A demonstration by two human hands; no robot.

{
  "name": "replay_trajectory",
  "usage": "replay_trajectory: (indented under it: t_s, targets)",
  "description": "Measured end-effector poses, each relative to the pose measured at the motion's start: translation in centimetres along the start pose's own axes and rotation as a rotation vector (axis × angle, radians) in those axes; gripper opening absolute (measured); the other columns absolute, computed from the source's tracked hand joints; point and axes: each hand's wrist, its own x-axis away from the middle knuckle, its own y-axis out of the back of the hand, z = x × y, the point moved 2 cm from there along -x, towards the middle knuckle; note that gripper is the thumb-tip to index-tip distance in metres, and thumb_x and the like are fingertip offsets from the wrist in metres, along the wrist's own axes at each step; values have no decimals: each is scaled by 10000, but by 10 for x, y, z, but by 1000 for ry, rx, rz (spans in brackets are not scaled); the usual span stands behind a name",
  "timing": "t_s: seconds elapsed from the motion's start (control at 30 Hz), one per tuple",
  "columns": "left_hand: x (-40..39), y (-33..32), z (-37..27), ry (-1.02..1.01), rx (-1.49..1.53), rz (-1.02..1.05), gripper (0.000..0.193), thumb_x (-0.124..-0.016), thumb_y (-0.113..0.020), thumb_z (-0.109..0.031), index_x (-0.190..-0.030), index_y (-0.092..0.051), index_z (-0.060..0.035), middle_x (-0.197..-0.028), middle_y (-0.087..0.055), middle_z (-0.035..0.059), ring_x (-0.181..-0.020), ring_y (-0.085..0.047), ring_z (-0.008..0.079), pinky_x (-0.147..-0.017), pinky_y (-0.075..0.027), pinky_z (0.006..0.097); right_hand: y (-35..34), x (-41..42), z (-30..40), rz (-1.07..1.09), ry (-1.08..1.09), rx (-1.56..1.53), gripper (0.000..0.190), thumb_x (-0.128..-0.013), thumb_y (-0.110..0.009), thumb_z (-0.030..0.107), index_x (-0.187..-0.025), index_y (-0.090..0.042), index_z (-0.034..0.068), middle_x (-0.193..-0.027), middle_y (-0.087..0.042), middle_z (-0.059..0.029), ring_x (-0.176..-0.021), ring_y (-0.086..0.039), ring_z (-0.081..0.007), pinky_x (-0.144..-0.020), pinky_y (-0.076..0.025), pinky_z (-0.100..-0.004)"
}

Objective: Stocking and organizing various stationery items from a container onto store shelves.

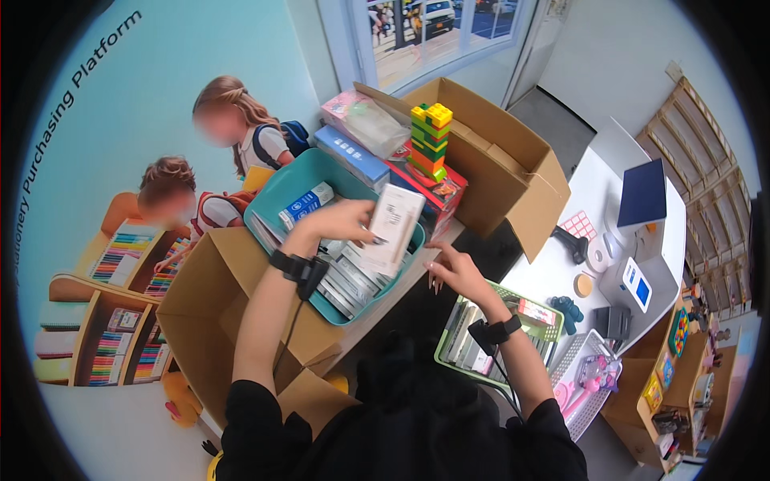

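My left hand (340, 223) grips a flat white packet (394, 225) by its left edge; the packet bears small print and is slightly blurred. It is held over the right side of a teal plastic bin (319, 162). Inside that bin, several thin white boxes (349, 279) stand packed together, and a blue-and-white box (307, 203) lies toward the back. My right hand (457, 270) is to the right of the bin, fingers apart and holding nothing. Below it sits a green plastic basket (445, 355) filled with upright flat packets.
Open cardboard boxes stand at left (198, 294) and back right (481, 186). A toy-brick tower (431, 141) rests on a red box (448, 198), near a blue box (352, 153). On the white desk (529, 270) are a label printer (628, 285), a handheld scanner (571, 243) and a white basket (592, 415).
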Motion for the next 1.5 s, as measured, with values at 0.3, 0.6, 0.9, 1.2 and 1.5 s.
replay_trajectory:
  t_s: [0.3, 0.6, 0.9, 1.2, 1.5]
  targets:
    - [-90, -143, -49, -237, -345, 65, 355, -830, -661, -171, -1082, -525, 39, -810, -697, 170, -752, -707, 227, -699, -543, 315, 80, 99, -61, -272, -281, -184, 365, -910, -628, 328, -1025, -596, -17, -744, -627, -38, -625, -584, -80, -567, -479, -233]
    - [-138, -241, -25, -274, -746, 172, 362, -763, -667, -220, -1054, -622, -9, -862, -682, 188, -833, -659, 369, -764, -524, 461, 90, 252, -149, -146, -655, -262, 395, -929, -593, 322, -1007, -611, -65, -754, -659, -98, -605, -649, -159, -554, -541, -268]
    - [-137, -238, -20, -259, -592, 215, 314, -785, -622, -197, -1058, -627, -42, -850, -690, 146, -785, -679, 288, -720, -535, 375, 58, 244, -184, -13, -661, -364, 364, -981, -456, 256, -873, -638, -40, -714, -690, -109, -577, -656, -172, -558, -525, -277]
    - [-64, -60, -28, -261, -328, -477, 233, -797, -597, -58, -1019, -633, 5, -826, -689, 132, -775, -693, 210, -716, -534, 307, 83, 195, -155, 36, -539, 487, 352, -897, -546, 269, -736, -658, -23, -644, -660, -148, -558, -652, -240, -571, -519, -353]
    - [-46, -42, 82, -247, -1034, -443, 302, -755, -560, -5, -1040, -649, -51, -1020, -612, 122, -981, -595, 283, -822, -498, 415, 44, 82, -52, -53, -104, 399, 226, -874, -584, 222, -843, -636, 4, -613, -625, -145, -635, -634, -319, -640, -494, -404]
